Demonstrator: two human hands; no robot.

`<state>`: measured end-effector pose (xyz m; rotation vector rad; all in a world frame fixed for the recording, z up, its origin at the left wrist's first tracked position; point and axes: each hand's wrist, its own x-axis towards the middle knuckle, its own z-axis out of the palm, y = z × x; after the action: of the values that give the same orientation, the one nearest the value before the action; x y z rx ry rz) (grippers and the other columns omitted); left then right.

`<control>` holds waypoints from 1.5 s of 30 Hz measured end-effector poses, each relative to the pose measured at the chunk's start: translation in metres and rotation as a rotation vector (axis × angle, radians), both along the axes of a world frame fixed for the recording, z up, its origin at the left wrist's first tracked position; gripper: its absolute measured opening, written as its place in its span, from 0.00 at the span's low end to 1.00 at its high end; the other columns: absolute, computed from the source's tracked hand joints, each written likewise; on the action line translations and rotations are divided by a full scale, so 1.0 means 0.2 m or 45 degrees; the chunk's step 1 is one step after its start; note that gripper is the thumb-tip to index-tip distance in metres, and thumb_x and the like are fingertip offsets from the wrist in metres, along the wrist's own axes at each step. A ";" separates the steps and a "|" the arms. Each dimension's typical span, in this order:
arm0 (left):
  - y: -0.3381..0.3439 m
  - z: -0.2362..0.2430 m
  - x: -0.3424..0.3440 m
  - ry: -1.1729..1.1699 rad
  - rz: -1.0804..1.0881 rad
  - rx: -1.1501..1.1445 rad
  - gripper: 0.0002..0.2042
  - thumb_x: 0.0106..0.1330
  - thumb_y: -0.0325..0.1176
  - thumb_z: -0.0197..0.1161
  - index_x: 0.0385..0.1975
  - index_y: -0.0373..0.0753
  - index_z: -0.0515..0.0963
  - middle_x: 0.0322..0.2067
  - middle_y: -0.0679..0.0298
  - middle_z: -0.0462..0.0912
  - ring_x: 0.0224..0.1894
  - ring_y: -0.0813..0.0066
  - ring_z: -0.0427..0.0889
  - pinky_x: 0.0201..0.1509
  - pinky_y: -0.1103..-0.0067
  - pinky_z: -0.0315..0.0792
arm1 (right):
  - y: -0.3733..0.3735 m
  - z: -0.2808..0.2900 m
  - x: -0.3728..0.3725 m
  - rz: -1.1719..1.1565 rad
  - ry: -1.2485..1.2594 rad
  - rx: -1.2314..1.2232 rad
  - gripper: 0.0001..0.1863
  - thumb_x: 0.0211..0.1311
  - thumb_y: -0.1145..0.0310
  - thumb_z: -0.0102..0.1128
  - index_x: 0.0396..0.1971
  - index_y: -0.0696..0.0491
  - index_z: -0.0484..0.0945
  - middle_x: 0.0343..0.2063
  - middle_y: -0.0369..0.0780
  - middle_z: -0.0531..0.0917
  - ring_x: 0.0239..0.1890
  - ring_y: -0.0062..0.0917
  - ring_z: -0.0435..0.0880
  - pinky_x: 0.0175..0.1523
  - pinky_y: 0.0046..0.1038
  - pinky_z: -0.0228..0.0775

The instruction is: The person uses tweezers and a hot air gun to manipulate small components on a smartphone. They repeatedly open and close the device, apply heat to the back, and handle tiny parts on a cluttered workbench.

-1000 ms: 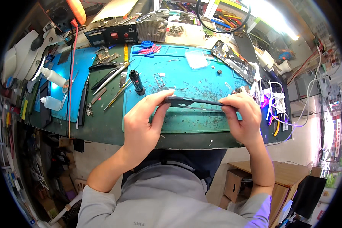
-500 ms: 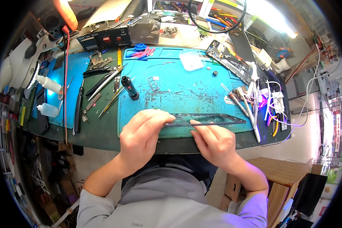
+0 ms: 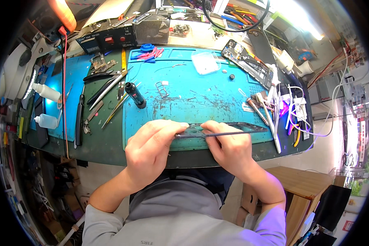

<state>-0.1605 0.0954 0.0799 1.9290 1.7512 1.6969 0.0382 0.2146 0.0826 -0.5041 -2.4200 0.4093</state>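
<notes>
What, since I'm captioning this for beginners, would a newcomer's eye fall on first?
Probably the bright blue mat mid-bench, where the left hand and right hand hold a thin dark frame over its near part. Next, perhaps, the opened phone at the mat's far right corner, its insides showing. The glaring white light at the upper right also pulls the eye.
</notes>
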 end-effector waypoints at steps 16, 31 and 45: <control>0.01 0.00 0.00 -0.062 -0.025 -0.026 0.14 0.62 0.12 0.66 0.45 0.31 0.85 0.39 0.56 0.89 0.39 0.61 0.90 0.42 0.71 0.85 | 0.00 0.01 0.00 -0.071 0.071 -0.091 0.14 0.59 0.82 0.71 0.45 0.57 0.86 0.20 0.38 0.77 0.19 0.30 0.76 0.26 0.31 0.68; 0.05 0.09 0.07 -0.168 -0.057 -0.012 0.14 0.64 0.15 0.69 0.49 0.32 0.85 0.43 0.56 0.89 0.40 0.62 0.88 0.43 0.73 0.83 | 0.05 0.37 0.41 -0.106 -0.020 -0.049 0.10 0.62 0.76 0.71 0.43 0.55 0.89 0.31 0.35 0.88 0.37 0.30 0.82 0.42 0.31 0.75; -0.24 -0.05 -0.13 -0.053 0.185 0.019 0.16 0.78 0.23 0.59 0.63 0.31 0.76 0.34 0.62 0.82 0.26 0.81 0.75 0.29 0.80 0.70 | 0.99 0.23 0.34 -0.844 -0.058 0.778 0.08 0.65 0.67 0.71 0.43 0.46 0.92 0.34 0.38 0.89 0.42 0.34 0.86 0.47 0.38 0.77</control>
<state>-0.1868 0.0468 0.0696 1.7983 1.9112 1.7854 0.1071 0.4123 0.1291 -0.9679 -2.0987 -0.6054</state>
